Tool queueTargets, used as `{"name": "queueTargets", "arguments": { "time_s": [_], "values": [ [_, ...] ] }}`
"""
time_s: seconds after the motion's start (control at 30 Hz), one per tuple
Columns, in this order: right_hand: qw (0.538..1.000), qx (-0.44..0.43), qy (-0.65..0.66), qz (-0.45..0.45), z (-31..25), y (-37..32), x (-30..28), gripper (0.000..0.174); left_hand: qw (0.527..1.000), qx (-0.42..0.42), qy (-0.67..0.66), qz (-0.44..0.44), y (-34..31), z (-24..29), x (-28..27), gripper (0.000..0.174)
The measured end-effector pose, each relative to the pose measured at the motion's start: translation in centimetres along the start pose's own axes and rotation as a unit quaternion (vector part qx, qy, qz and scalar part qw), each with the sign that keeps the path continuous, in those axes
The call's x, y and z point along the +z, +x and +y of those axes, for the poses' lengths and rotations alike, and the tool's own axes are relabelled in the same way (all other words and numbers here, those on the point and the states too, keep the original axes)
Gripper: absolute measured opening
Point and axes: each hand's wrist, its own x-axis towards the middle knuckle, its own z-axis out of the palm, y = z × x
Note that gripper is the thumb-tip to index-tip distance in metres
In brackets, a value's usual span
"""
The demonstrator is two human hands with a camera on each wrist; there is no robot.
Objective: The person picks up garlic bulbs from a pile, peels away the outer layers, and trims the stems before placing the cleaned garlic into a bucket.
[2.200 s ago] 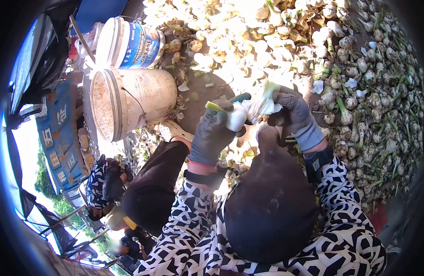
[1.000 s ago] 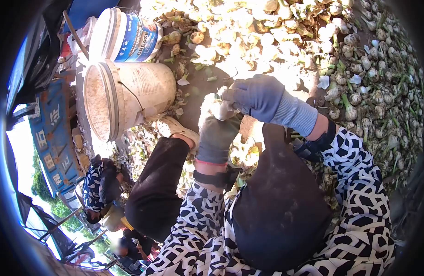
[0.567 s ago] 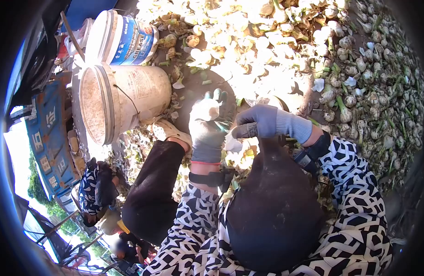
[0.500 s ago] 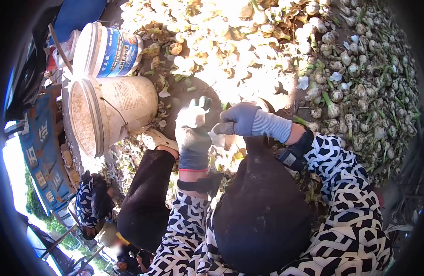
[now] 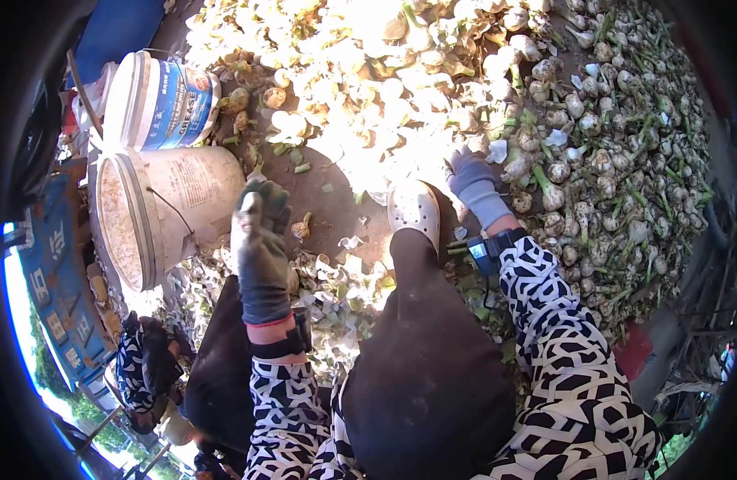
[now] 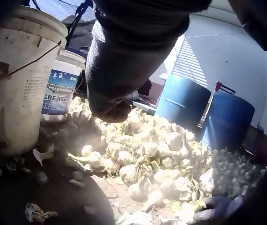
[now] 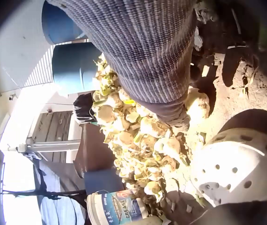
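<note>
The gloved left hand (image 5: pixel 264 248) is beside the lower side of a dirty white bucket (image 5: pixel 204 188) in the head view. In the left wrist view the same hand (image 6: pixel 119 70) is dark, and whatever its fingers might hold is hidden. Over the sunlit heap of garlic bulbs (image 5: pixel 416 72), near its lower edge, the gloved right hand (image 5: pixel 474 184) reaches with loosely bent fingers. The right wrist view shows this hand (image 7: pixel 142 51) over the garlic, a pale bulb (image 7: pixel 198 104) close by its fingers; contact is unclear.
A white grease bucket (image 5: pixel 164 104) stands behind the nearer one. Unpeeled garlic with stems (image 5: pixel 616 168) spreads at the right. Between the hands is a shoe (image 5: pixel 413 210), with loose skins (image 5: pixel 344 292) on the ground. Blue barrels (image 6: pixel 182 101) stand beyond the heap.
The hands have parted: the left, which had a white bulb in its palm, has moved left to the bucket, the right has moved up and right to the heap. The view has shifted.
</note>
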Motion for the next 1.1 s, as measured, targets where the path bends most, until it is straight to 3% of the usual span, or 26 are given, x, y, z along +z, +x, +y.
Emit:
{"name": "queueTargets", "arguments": {
  "time_s": [0.07, 0.1, 0.13, 0.2, 0.27, 0.3, 0.33, 0.4, 0.43, 0.5, 0.53, 0.57, 0.6, 0.63, 0.67, 0.73, 0.77, 0.8, 0.83, 0.87, 0.9, 0.93, 1.0, 1.03, 1.07, 1.1],
  "values": [
    [0.985, 0.002, 0.170, 0.021, 0.2, 1.2, -0.2, 0.033, 0.968, 0.005, 0.207, -0.142, -0.3, -5.6, 3.7, 0.074],
    [0.940, -0.016, 0.329, 0.086, 0.3, 1.7, 1.1, 0.025, 0.933, -0.018, 0.313, -0.174, -1.4, -5.9, 6.1, 0.087],
    [0.852, -0.020, 0.520, 0.050, -1.0, 0.6, -0.8, 0.018, 0.895, 0.129, 0.368, -0.216, 0.0, -9.8, 5.9, 0.095],
    [0.749, 0.016, 0.658, -0.072, -2.9, -1.5, -4.2, 0.017, 0.898, 0.130, 0.375, -0.191, -0.7, -10.3, 8.9, 0.089],
    [0.652, -0.033, 0.756, -0.043, -4.7, -3.3, -4.3, 0.021, 0.921, 0.168, 0.305, -0.177, -0.8, -10.3, 10.6, 0.081],
    [0.634, -0.034, 0.772, -0.009, -5.6, -3.8, -4.7, 0.023, 0.909, 0.206, 0.328, -0.153, -1.1, -9.8, 11.0, 0.073],
    [0.633, -0.035, 0.773, -0.010, -6.3, -4.0, -5.0, 0.023, 0.909, 0.206, 0.329, -0.152, -1.2, -9.6, 10.8, 0.073],
    [0.700, -0.037, 0.712, 0.030, -7.3, -4.3, -5.2, 0.022, 0.852, 0.294, 0.408, -0.144, -1.3, -9.0, 10.4, 0.073],
    [0.682, -0.021, 0.731, 0.009, -7.6, -4.2, -5.3, 0.023, 0.851, 0.295, 0.409, -0.144, -1.3, -8.9, 10.1, 0.073],
    [0.696, -0.028, 0.717, -0.010, -7.7, -4.6, -5.8, 0.022, 0.906, 0.211, 0.335, -0.145, -1.5, -8.9, 9.5, 0.073],
    [0.712, -0.036, 0.701, -0.028, -7.7, -4.9, -6.3, 0.022, 0.906, 0.211, 0.336, -0.145, -1.6, -8.2, 9.4, 0.073],
    [0.712, -0.036, 0.700, -0.030, -7.4, -5.2, -6.8, 0.022, 0.960, 0.097, 0.190, -0.182, -1.8, -7.3, 9.1, 0.071],
    [0.733, -0.053, 0.676, -0.051, -7.1, -5.3, -7.3, 0.021, 0.977, -0.020, 0.037, -0.211, -1.9, -6.5, 8.7, 0.069],
    [0.753, -0.071, 0.650, -0.073, -6.8, -5.5, -7.8, 0.020, 0.973, -0.028, 0.006, -0.231, -1.8, -5.8, 8.0, 0.055],
    [0.752, -0.072, 0.651, -0.075, -6.8, -5.6, -8.3, 0.020, 0.973, -0.029, 0.007, -0.229, -1.7, -5.2, 7.5, 0.055],
    [0.617, -0.092, 0.757, -0.193, -7.0, -6.0, -9.0, 0.018, 0.927, -0.237, -0.125, -0.263, -1.3, -4.0, 6.6, 0.039],
    [0.558, -0.112, 0.777, -0.268, -7.0, -6.0, -9.5, 0.017, 0.881, -0.336, -0.189, -0.274, -1.0, -3.5, 6.3, 0.034],
    [0.515, -0.080, 0.790, -0.324, -7.7, -6.2, -9.8, 0.018, 0.883, -0.334, -0.187, -0.272, -0.5, -3.5, 5.8, 0.034],
    [0.493, -0.086, 0.795, -0.342, -8.3, -6.4, -9.7, 0.018, 0.926, -0.021, 0.167, -0.338, 0.2, -4.1, 5.0, 0.035],
    [0.471, -0.092, 0.800, -0.360, -8.8, -6.5, -9.6, 0.018, 0.756, 0.296, 0.484, -0.328, 0.8, -5.0, 4.0, 0.035],
    [0.516, -0.083, 0.775, -0.356, -9.2, -5.9, -9.3, 0.017, 0.943, 0.044, 0.208, -0.256, 1.1, -6.9, 3.3, 0.041],
    [0.513, -0.085, 0.776, -0.357, -9.4, -5.4, -9.2, 0.017, 0.988, -0.110, 0.072, -0.076, 0.3, -4.8, 4.7, 0.045],
    [0.552, -0.086, 0.750, -0.353, -9.6, -4.8, -8.9, 0.017, 0.991, -0.081, 0.073, -0.076, -2.0, -1.1, 6.3, 0.046],
    [0.590, -0.083, 0.724, -0.348, -10.3, -4.9, -9.6, 0.018, 0.975, -0.096, 0.155, -0.125, -3.2, 1.2, 7.3, 0.046],
    [0.586, -0.080, 0.725, -0.353, -10.5, -4.9, -9.2, 0.018, 0.982, -0.067, 0.046, -0.169, -2.9, -2.0, 6.2, 0.041],
    [0.584, -0.110, 0.714, -0.371, -10.7, -4.7, -8.8, 0.018, 0.982, -0.051, 0.077, -0.166, -3.2, -2.2, 6.3, 0.038]
  ]
}}
